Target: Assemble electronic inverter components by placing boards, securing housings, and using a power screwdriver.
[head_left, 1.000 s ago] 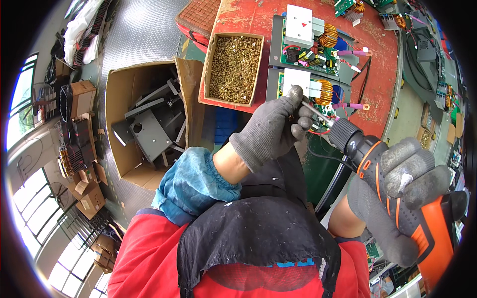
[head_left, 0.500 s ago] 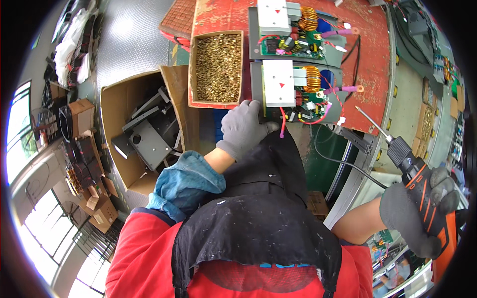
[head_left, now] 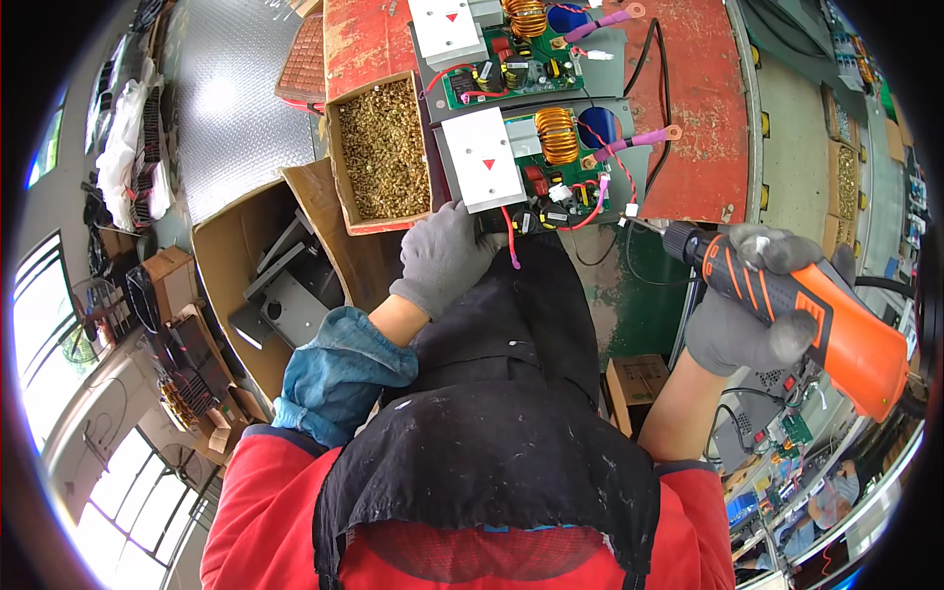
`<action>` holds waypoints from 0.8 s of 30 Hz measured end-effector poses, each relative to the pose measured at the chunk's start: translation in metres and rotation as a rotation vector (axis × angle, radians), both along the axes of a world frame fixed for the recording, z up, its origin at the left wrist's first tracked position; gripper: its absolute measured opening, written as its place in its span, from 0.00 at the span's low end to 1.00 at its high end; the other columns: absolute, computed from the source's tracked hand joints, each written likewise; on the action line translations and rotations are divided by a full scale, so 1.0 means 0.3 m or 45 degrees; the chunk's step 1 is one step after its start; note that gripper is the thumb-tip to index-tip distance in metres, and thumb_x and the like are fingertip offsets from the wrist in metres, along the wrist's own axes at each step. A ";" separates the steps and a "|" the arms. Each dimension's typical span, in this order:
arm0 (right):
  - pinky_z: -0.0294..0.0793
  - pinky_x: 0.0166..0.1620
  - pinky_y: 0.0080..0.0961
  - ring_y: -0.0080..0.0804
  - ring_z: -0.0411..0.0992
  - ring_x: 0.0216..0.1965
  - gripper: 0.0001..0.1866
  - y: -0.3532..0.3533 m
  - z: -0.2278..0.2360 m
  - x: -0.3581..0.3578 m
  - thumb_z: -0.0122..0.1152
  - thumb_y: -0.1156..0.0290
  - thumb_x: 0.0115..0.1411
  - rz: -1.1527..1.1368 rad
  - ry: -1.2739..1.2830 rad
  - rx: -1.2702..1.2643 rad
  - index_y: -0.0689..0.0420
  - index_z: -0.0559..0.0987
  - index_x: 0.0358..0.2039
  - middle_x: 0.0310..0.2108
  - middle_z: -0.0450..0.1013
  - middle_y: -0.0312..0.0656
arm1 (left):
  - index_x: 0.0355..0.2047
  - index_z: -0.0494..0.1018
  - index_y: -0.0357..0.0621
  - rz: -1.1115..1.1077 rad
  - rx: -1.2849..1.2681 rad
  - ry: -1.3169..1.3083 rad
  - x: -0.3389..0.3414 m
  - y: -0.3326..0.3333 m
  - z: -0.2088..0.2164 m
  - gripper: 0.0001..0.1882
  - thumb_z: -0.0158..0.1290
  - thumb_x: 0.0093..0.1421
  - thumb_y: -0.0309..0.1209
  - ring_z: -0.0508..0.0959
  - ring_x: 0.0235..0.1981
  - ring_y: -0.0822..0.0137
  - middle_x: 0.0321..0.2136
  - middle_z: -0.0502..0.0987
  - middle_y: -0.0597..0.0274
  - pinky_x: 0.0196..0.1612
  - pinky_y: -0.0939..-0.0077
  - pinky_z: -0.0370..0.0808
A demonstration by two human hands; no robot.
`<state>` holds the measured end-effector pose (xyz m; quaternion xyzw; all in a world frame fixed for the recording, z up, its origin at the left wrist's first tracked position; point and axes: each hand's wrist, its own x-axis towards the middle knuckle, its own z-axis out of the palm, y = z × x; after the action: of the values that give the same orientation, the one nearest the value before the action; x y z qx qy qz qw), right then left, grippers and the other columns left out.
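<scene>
My left hand (head_left: 440, 261), in a grey glove, curls its fingers at the near left corner of the closer circuit board assembly (head_left: 590, 162). That assembly carries a white metal plate (head_left: 477, 157), a copper-wound coil (head_left: 558, 136) and a purple cable with a ring lug. The fingertips are partly hidden under its edge. My gloved right hand (head_left: 737, 334) is wrapped round an orange and black cordless drill (head_left: 855, 339). Its bit points left, close to a small white connector (head_left: 631, 210) by the assembly's near right corner; whether they touch I cannot tell.
An open box of small brass-coloured fasteners (head_left: 383, 147) stands left of the assemblies on the red bench (head_left: 698, 128). Behind lies a second circuit board assembly (head_left: 521, 74). A cardboard box (head_left: 221, 265) of grey metal brackets stands at left. Black cable (head_left: 667, 79) loops across the bench.
My right hand has brought the drill up and leftward, turning its bit toward the near assembly. My left hand stays at the assembly's corner. The whole view has shifted, so the bench sits further left.
</scene>
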<state>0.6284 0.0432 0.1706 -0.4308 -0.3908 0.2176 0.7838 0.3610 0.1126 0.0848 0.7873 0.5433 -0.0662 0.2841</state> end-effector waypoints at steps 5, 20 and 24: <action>0.78 0.36 0.39 0.37 0.77 0.34 0.40 0.031 -0.019 -0.016 0.70 0.53 0.53 0.065 0.073 0.017 0.59 0.64 0.60 0.34 0.76 0.47 | 0.41 0.74 0.43 -0.046 0.022 0.054 -0.008 -0.009 0.004 0.20 0.57 0.57 0.46 0.80 0.28 0.49 0.30 0.78 0.51 0.29 0.54 0.76; 0.80 0.35 0.37 0.35 0.76 0.31 0.39 0.067 -0.051 -0.081 0.72 0.57 0.54 0.107 -0.093 -0.017 0.63 0.63 0.58 0.31 0.75 0.46 | 0.39 0.74 0.42 -0.066 0.029 0.064 -0.007 -0.018 0.005 0.16 0.55 0.59 0.42 0.80 0.27 0.50 0.30 0.77 0.52 0.29 0.57 0.77; 0.78 0.41 0.36 0.36 0.76 0.33 0.33 0.070 -0.068 -0.099 0.71 0.64 0.54 0.418 -0.161 0.042 0.61 0.65 0.55 0.33 0.75 0.46 | 0.38 0.74 0.42 -0.050 0.024 0.068 -0.005 -0.018 0.007 0.14 0.55 0.58 0.39 0.80 0.27 0.50 0.30 0.77 0.52 0.29 0.57 0.76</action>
<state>0.5986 0.0642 0.1503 -0.3611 -0.5080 0.3086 0.7186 0.3595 0.1071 0.0868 0.7983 0.5358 -0.0876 0.2606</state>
